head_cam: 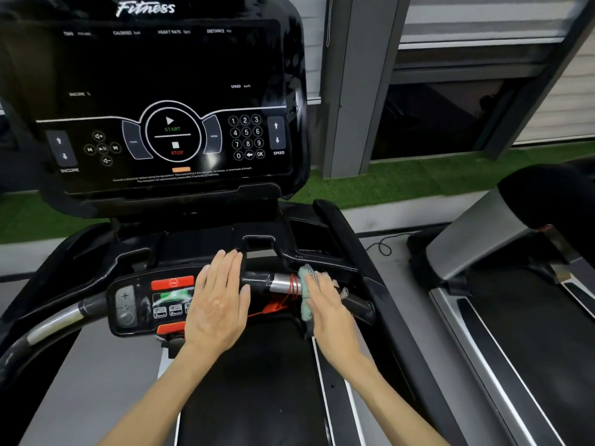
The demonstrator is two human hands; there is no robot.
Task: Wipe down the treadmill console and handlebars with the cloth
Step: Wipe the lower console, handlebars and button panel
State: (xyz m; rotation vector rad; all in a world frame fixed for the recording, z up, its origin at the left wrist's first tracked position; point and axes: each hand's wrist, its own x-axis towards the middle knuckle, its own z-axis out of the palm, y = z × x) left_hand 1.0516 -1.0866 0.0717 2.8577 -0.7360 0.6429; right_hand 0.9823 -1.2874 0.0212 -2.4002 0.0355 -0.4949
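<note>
Green turf (402,178) ran behind the treadmill, under grey window frames, and a second treadmill (515,317) stood well beyond the right hand (328,307).

That hand lay along the bar (357,304), its fingers stretched out and pressing the cloth (305,296) against it. The thumb was hidden, so I could not tell whether it hooked under. The cloth sat beneath the fingertips and hung down at the hand's inner side, touching the bar just beside a red cord (291,289) wound round the bar's metal part.

The left hand (215,304) was flat and open, holding nothing, its fingers together over the right end of the panel (141,304). Whether it touched the panel I could not tell. Above and ahead of both hands rose the console (154,91), dark and glossy.

The cloth looked thin, soft and light — likely to bunch or slip off the round bar unless wrapped partly round it and pinned with palm and fingers. Best held in a gathered wad rather than by an edge. The cord probably would snag it, so a stroke toward the left hand would need care there.
</note>
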